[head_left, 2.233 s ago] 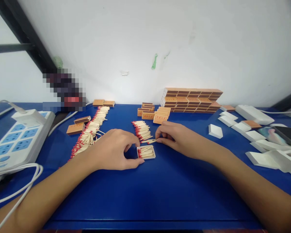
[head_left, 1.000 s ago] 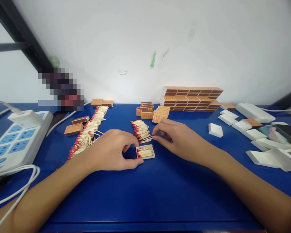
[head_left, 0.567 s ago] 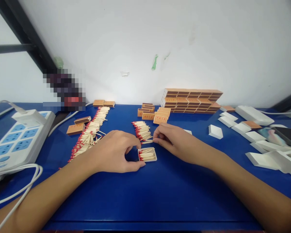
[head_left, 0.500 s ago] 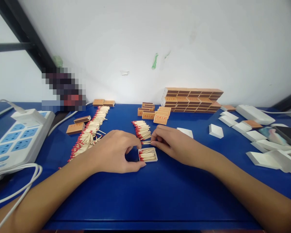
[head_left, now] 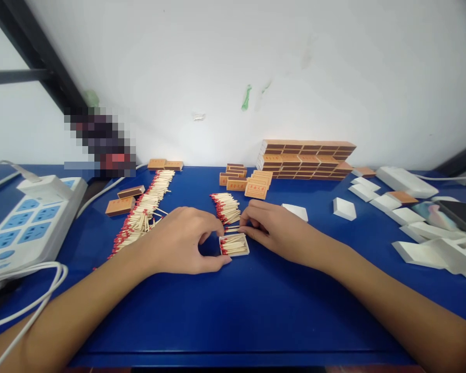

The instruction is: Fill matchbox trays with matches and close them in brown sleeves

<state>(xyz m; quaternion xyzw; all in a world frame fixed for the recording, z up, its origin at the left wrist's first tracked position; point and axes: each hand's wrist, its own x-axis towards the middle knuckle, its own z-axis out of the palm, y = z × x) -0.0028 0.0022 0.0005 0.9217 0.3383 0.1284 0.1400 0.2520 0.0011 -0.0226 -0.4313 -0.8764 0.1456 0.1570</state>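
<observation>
A small white matchbox tray (head_left: 247,245), filled with red-tipped matches (head_left: 233,243), lies on the blue table. My left hand (head_left: 188,241) curls round its left end, index finger at the far side and thumb at the near side. Just beyond the tray, my right hand (head_left: 270,223) is closed, its fingertips at the plain ends of a few matches (head_left: 232,228). Those lie at the near end of a short row of matches (head_left: 226,207). My right hand's other fingers are curled under and partly hidden.
A long match heap (head_left: 140,220) runs along the left, beside closed matchboxes (head_left: 120,206). Matchbox sleeves (head_left: 256,187) and a matchbox stack (head_left: 305,159) stand behind. White trays (head_left: 344,209) and a phone (head_left: 462,215) are right; a power strip (head_left: 31,223) with cables is left.
Both hands keep almost the same pose around the tray and the matches. The whole view has shifted very slightly.
</observation>
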